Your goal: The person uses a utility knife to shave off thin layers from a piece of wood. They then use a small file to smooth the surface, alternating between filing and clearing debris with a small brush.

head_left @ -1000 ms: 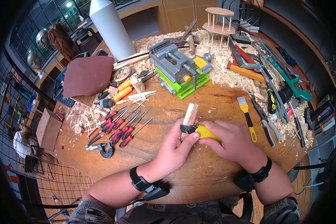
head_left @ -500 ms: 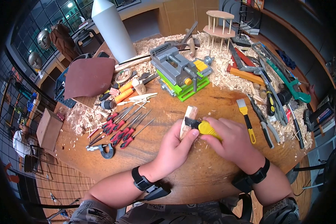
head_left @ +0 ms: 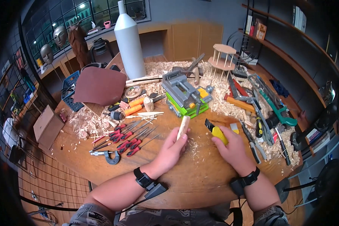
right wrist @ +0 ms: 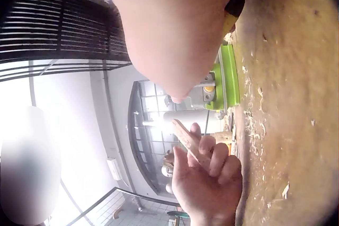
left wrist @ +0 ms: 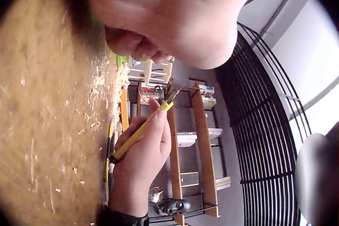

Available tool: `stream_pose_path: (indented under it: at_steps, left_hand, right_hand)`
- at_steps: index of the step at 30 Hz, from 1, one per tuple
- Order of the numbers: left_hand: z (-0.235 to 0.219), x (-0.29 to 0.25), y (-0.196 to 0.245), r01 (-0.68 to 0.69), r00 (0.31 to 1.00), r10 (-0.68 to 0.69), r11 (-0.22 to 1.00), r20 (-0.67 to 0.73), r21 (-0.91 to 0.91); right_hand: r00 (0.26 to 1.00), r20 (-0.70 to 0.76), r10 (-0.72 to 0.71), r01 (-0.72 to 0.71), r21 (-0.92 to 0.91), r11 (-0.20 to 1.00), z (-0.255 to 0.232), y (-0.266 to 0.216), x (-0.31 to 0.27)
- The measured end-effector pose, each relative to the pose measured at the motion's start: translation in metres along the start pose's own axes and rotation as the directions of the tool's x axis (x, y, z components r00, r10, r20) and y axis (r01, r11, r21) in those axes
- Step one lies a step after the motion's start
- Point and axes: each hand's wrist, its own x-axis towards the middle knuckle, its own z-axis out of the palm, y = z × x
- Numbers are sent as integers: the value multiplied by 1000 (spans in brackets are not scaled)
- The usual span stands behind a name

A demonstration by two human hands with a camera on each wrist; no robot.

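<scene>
My left hand (head_left: 170, 149) grips a pale strip of wood (head_left: 183, 127), its top end sticking up past the thumb and fingers. In the right wrist view that wooden strip (right wrist: 189, 142) slants out between thumb and fingers, tapering at its end. Held in my right hand (head_left: 233, 147) is a yellow utility knife (head_left: 219, 134) with a dark blade, a short way right of the wood and apart from it. The left wrist view shows the yellow knife body (left wrist: 139, 134) lying along the fingers, tip pointing up. Small shavings (head_left: 194, 147) lie on the table between the hands.
Ahead stands a grey vise (head_left: 182, 89) on a green base. Red-handled files (head_left: 128, 143) and a micrometer (head_left: 110, 156) lie to the left. Pliers (head_left: 253, 143), a partly covered scraper (head_left: 234, 128) and a green saw (head_left: 277, 109) lie right. Shavings (head_left: 222, 90) cover the table's far side.
The knife has come off the wood, and my right hand has moved right with it. My left hand still holds the wood, now turned more upright. The head view has tilted up.
</scene>
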Motion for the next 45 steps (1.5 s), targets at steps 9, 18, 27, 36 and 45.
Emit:
stream_pose_path:
  at_steps: [9, 18, 27, 36, 45]
  left_hand:
    - [-8, 10, -8, 4, 998, 5, 989, 62, -147]
    - [-13, 18, -16, -296, 955, 291, 940, 56, 170]
    - [-20, 15, -2, -98, 993, 97, 995, 61, 14]
    - [-10, 11, -9, 45, 974, -23, 995, 227, -93]
    - [-6, 2, 0, 0, 977, 24, 994, 210, -110]
  right_hand:
    - [1000, -1, 3, -3, -6, 1000, 3, -13, 2]
    - [994, 74, -85, 92, -102, 990, -5, -34, 9]
    - [994, 42, -102, 101, 20, 995, -3, -39, 27]
    - [996, 80, 24, -60, 481, 875, 26, 10, 2]
    - [997, 75, -33, 11, 283, 959, 13, 3, 1]
